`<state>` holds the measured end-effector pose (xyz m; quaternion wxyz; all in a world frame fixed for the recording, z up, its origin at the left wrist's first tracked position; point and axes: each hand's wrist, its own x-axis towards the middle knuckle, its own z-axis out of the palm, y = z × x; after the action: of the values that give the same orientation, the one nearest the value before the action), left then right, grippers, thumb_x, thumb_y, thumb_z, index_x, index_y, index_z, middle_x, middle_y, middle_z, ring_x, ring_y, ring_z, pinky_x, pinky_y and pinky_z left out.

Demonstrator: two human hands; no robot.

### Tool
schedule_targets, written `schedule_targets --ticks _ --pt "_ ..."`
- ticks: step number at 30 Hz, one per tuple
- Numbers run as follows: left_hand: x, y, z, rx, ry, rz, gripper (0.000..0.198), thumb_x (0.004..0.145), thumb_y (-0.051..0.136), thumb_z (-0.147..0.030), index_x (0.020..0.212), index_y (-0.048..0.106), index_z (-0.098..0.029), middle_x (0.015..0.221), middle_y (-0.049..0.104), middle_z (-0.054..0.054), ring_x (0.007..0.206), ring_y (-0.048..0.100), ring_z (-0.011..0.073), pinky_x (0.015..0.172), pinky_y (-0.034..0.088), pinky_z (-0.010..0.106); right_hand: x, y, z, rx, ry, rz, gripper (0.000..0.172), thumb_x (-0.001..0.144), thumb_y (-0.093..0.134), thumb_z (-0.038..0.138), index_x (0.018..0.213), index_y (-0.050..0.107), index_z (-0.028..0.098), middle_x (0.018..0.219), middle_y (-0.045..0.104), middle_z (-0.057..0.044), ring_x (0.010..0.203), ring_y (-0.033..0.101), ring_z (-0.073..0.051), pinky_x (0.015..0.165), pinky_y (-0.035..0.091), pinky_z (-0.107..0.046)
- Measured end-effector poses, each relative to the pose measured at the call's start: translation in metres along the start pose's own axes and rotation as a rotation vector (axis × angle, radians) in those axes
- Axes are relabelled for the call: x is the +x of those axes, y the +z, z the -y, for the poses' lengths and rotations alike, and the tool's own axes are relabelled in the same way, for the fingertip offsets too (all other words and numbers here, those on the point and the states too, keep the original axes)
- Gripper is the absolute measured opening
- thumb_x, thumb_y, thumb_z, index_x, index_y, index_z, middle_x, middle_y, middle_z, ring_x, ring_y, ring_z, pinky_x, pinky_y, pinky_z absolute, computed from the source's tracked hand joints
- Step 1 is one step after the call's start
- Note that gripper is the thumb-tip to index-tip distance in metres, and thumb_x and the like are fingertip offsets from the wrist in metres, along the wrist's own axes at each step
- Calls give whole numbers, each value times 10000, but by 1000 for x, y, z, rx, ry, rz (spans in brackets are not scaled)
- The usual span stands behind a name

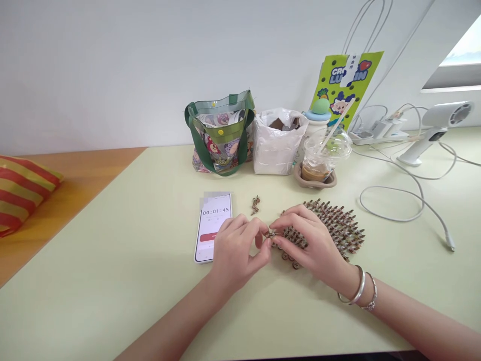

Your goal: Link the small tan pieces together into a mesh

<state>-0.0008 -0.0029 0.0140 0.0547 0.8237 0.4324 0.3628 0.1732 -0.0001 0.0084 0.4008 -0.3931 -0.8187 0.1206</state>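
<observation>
My left hand (240,250) and my right hand (313,243) meet at the middle of the table. Their thumbs and index fingers pinch a small brown-and-metal piece (271,234) between them; its exact kind is too small to make out. Beneath and beyond my right hand lies a dense array of similar little pieces (340,225), set in rows with their tips pointing up. A few round ends (295,264) show at its near edge. Apart from these, a small loose cluster (255,204) lies farther back. A phone (214,225) showing a timer is partly covered by my left hand.
Along the back stand a clear green-handled bag (221,135), a white plastic bag (276,150) and a drink cup (317,163) in a cardboard holder. A white cable (408,219), a small fan (424,143) and a power strip (383,133) occupy the right. A striped bag (26,190) sits left.
</observation>
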Motion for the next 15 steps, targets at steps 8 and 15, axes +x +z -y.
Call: schedule_targets --ticks 8,15 --pt "0 0 1 -6 1 14 66 750 471 -172 733 528 -200 608 576 -50 614 480 128 602 334 282 2 -6 2 -3 -54 60 74 826 568 239 896 561 216 812 622 -32 876 534 -191 747 442 -351" --pt "2 0 -1 2 -2 17 73 724 462 -161 694 515 -201 584 567 -53 604 467 128 588 334 283 2 -6 0 -4 -45 92 42 842 543 248 852 533 209 811 597 -44 817 539 -182 704 447 -340"
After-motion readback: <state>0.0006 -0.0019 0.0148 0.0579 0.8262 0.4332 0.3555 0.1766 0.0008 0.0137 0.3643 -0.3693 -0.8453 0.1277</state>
